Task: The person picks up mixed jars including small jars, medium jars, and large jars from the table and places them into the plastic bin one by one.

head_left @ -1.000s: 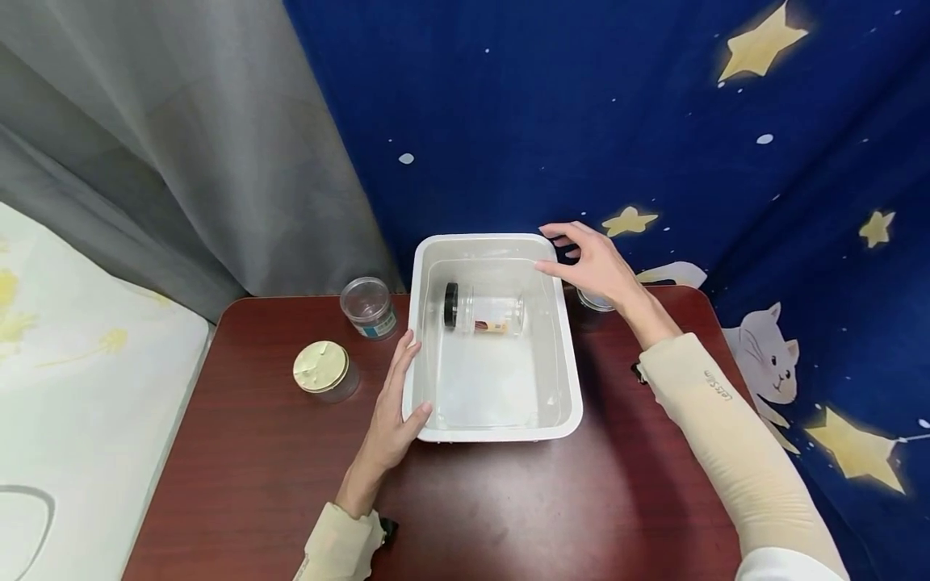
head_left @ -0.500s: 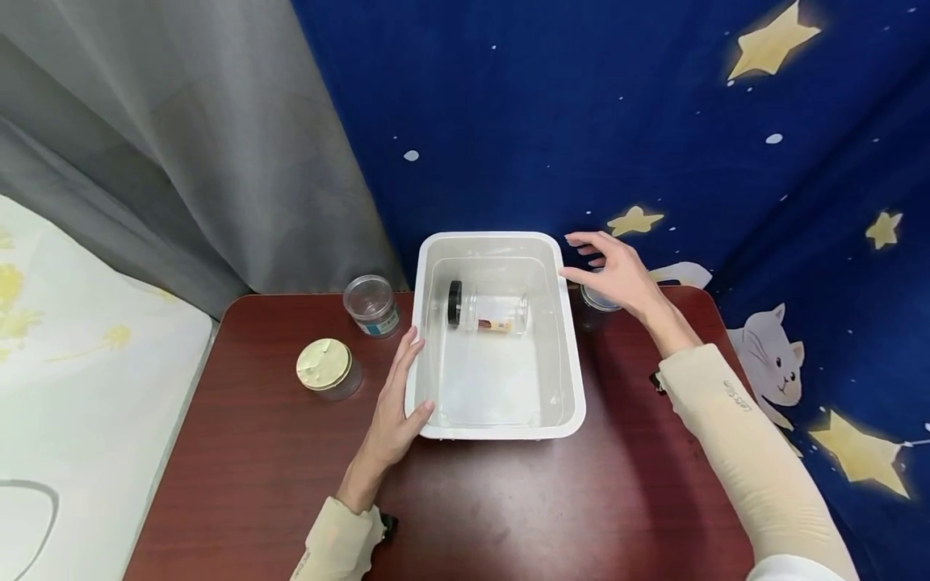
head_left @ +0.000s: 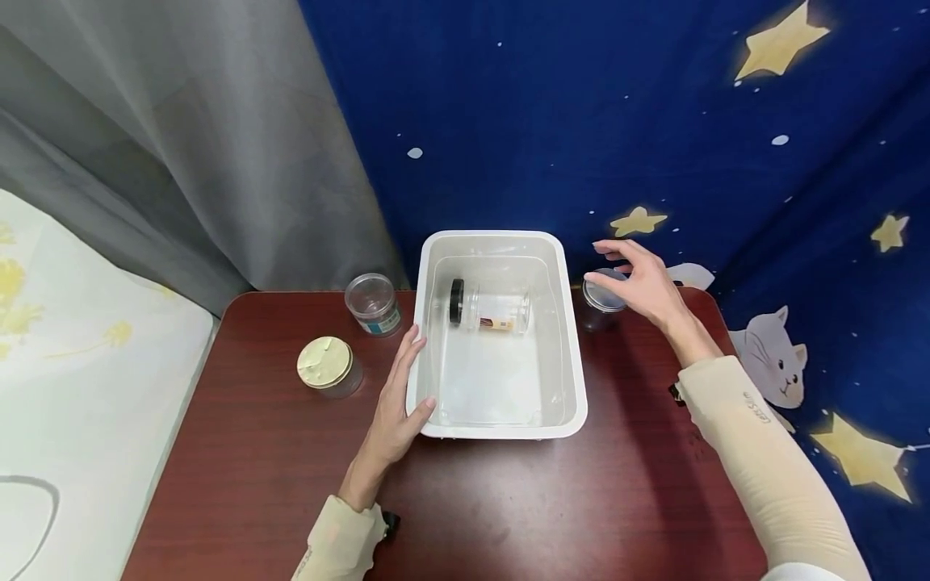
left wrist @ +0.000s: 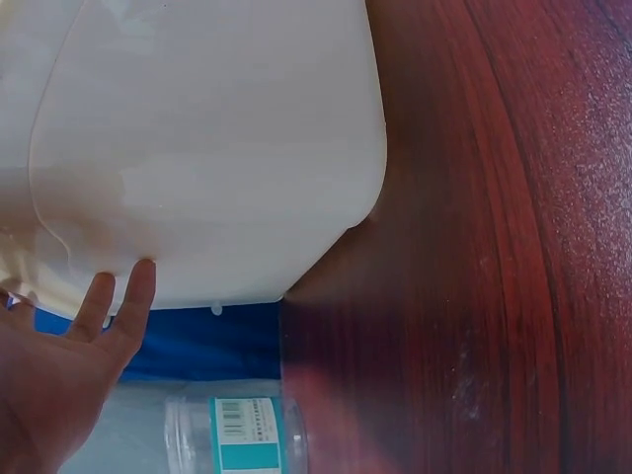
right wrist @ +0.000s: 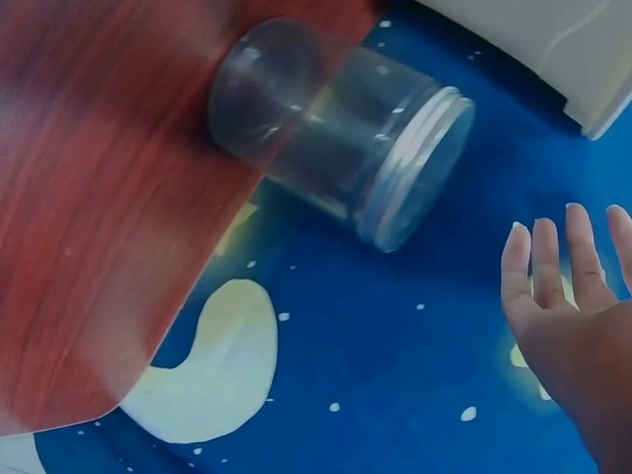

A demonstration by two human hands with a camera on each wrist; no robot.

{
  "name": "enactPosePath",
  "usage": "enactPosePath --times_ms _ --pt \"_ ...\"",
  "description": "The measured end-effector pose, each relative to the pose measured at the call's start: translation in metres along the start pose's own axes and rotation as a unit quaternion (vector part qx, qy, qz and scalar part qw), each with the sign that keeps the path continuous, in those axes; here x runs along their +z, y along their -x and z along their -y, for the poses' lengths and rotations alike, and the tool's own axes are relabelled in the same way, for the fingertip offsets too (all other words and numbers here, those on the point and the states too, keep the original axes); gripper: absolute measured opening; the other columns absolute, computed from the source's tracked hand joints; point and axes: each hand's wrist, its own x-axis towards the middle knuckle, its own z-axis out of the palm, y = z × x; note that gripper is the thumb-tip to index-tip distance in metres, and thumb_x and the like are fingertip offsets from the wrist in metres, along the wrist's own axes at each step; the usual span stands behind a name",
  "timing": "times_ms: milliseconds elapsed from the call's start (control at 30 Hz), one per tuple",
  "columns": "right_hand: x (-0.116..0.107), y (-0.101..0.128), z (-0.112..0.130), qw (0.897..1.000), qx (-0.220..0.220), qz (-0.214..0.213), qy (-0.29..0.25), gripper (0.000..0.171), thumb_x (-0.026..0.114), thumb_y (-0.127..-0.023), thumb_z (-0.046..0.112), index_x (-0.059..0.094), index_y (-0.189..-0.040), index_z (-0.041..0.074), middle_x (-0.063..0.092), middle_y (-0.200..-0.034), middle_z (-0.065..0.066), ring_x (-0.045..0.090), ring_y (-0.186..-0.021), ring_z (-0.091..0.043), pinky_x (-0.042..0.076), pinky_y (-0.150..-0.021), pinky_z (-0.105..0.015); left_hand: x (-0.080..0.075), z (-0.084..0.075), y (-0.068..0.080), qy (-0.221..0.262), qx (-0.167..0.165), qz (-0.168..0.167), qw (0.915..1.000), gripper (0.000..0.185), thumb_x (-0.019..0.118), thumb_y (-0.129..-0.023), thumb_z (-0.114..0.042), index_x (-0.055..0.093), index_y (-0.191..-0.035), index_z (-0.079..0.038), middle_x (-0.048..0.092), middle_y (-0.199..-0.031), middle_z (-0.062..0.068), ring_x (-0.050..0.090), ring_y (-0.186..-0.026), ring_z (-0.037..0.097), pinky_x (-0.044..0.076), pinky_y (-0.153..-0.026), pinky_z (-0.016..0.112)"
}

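My left hand [head_left: 395, 407] rests with fingers extended against the left side of a white plastic bin [head_left: 574, 355]; in the left wrist view its fingertips touch the outer wall. Inside the bin a clear jar with a black lid [head_left: 497, 309] lies on its side. My right hand [head_left: 643, 278] holds nothing, its fingers spread and loosely bent, over a clear jar with a silver rim [head_left: 600, 305] right of the bin. The right wrist view shows that clear jar [right wrist: 326, 128] standing near the table's back edge, apart from the fingers.
Left of the bin stand a clear jar with a teal label [head_left: 372, 305] and a jar with a pale gold top [head_left: 324, 365] on the red-brown table [head_left: 247, 452]. A blue star-patterned curtain [head_left: 472, 121] and a grey curtain [head_left: 240, 161] hang behind.
My right hand has moved right, from the bin's right rim to over the silver-rimmed jar. The left hand stays at the bin's side. The view has shifted slightly.
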Motion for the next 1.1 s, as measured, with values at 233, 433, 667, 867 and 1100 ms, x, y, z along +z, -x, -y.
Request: enactPosePath --times_ms 233,433,667,867,1100 --pt "0.001 0.008 -0.015 1.000 0.003 -0.014 0.012 0.057 0.080 -0.084 0.035 0.062 -0.134 0.014 0.060 -0.127 -0.003 0.055 -0.120 -0.027 0.043 -0.099 -0.048 -0.001 0.001 -0.002 -0.004 -0.007 0.006 0.9999 0.074 0.061 -0.089 -0.026 0.031 -0.155 -0.010 0.019 -0.164 0.008 0.021 -0.149 0.031 0.017 -0.117 0.034" --pt "0.003 0.012 -0.027 1.000 0.010 -0.017 0.017 0.058 0.080 -0.084 0.035 0.061 -0.135 0.014 0.058 -0.131 -0.004 0.054 -0.120 -0.030 0.042 -0.100 -0.048 0.000 0.002 -0.001 -0.003 -0.001 0.001 1.0000 0.073 0.060 -0.093 -0.036 0.032 -0.154 -0.008 0.020 -0.164 0.010 0.021 -0.148 0.032 0.017 -0.117 0.034" --pt "0.006 0.014 -0.034 0.999 0.015 -0.027 0.022 0.058 0.082 -0.083 0.031 0.061 -0.135 0.016 0.058 -0.129 -0.006 0.057 -0.114 -0.028 0.044 -0.097 -0.047 0.001 0.001 -0.001 -0.001 -0.006 -0.006 1.0000 0.077 0.054 -0.095 -0.051 0.032 -0.154 -0.007 0.019 -0.164 0.010 0.021 -0.149 0.032 0.017 -0.118 0.034" --pt "0.008 0.015 -0.038 0.999 0.012 -0.031 0.030 0.056 0.082 -0.083 0.030 0.062 -0.133 0.014 0.058 -0.128 -0.007 0.057 -0.111 -0.028 0.044 -0.092 -0.046 0.002 0.000 -0.001 0.001 -0.015 -0.004 0.9999 0.073 0.057 -0.094 -0.042 0.032 -0.155 -0.009 0.019 -0.164 0.008 0.021 -0.149 0.031 0.017 -0.118 0.039" --pt "0.014 0.018 -0.051 0.997 0.020 -0.050 0.056 0.059 0.082 -0.082 0.032 0.061 -0.134 0.014 0.055 -0.134 -0.010 0.054 -0.104 -0.031 0.040 -0.083 -0.043 0.003 0.000 -0.001 0.002 -0.018 -0.004 0.9998 0.073 0.057 -0.094 -0.041 0.032 -0.154 -0.009 0.019 -0.164 0.008 0.021 -0.148 0.031 0.018 -0.117 0.040"
